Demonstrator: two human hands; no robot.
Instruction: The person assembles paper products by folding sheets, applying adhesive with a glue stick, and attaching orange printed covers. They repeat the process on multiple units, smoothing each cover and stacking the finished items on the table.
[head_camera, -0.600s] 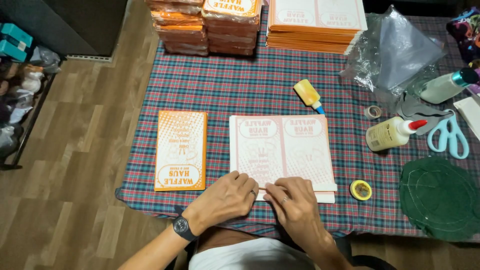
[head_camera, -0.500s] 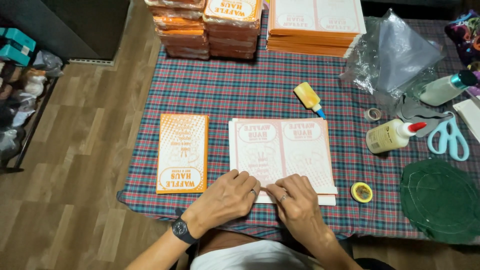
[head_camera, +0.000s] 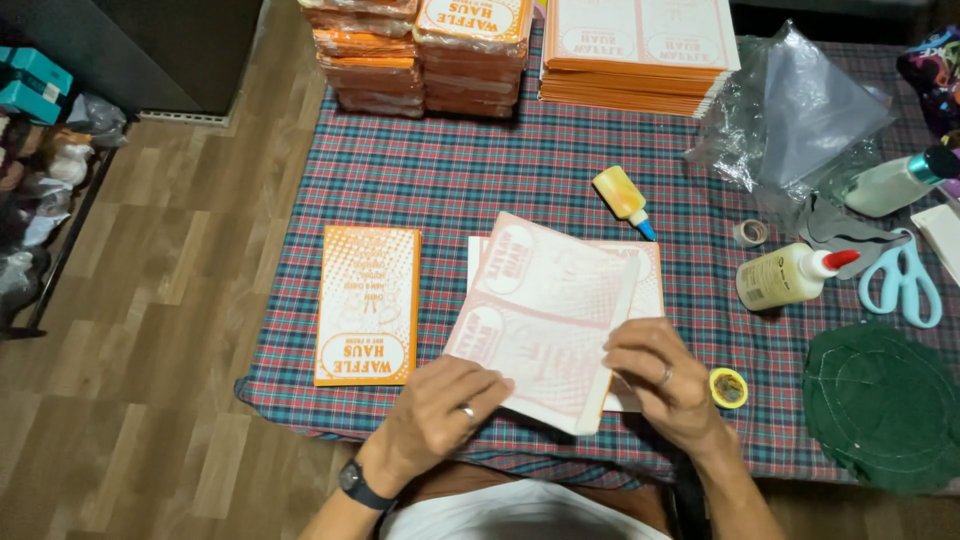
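A table under a red-and-teal plaid cloth (head_camera: 480, 180), wood-plank floor to the left.

Left hand (head_camera: 440, 415), ring on one finger and watch at the wrist, pinching the near left edge of a printed paper sheet (head_camera: 540, 320), fingers curled underneath. Right hand (head_camera: 660, 385) gripping the sheet's right side by the long white flap, thumb on top. Sheet lifted and tilted off a pile of flat sheets (head_camera: 650, 285) at the table's near middle, just in front of the body.

Thin, light and floppy by the look of it: sagging slightly between the two grips, easily creased or torn, best held at opposite edges and kept taut rather than by one corner.

Just left of the pile, a finished orange bag (head_camera: 367, 305) lying flat. Beyond, a small yellow glue bottle (head_camera: 622, 198); to the right, a white glue bottle with red cap (head_camera: 790, 275), a yellow tape roll (head_camera: 728, 387), pale blue scissors (head_camera: 905, 285), a dark green felt round (head_camera: 885, 405), crumpled clear plastic (head_camera: 790, 105). At the far edge, orange stacks (head_camera: 430, 55) and a stack of flat sheets (head_camera: 635, 50).
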